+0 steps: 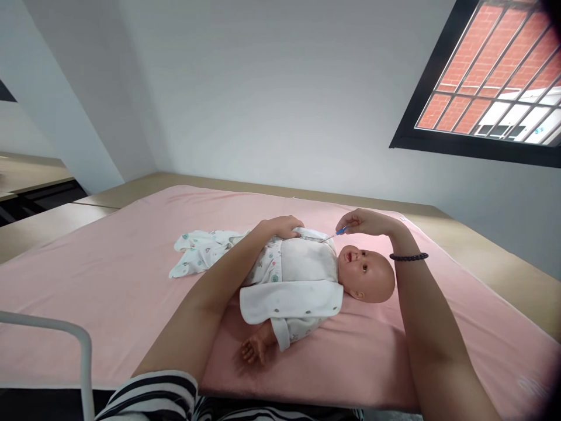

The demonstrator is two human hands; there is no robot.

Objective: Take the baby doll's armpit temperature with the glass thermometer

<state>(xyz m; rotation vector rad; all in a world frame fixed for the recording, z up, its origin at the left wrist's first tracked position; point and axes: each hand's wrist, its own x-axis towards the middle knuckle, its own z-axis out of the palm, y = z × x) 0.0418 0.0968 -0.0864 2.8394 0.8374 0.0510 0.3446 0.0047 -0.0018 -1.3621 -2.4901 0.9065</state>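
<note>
A baby doll in a white patterned suit lies on its back on a pink mat, head to the right. My left hand is closed over the doll's far arm or sleeve, pressing it against the body. My right hand pinches a thin stick with a blue end, probably a thermometer. The tip of the stick points under the doll's far arm, near the shoulder. A black band circles my right wrist. The doll's near hand lies bare on the mat.
The pink mat covers a wide beige table set against a white wall. A white metal rail stands at the near left. A barred window is at the upper right. More tables are at the far left.
</note>
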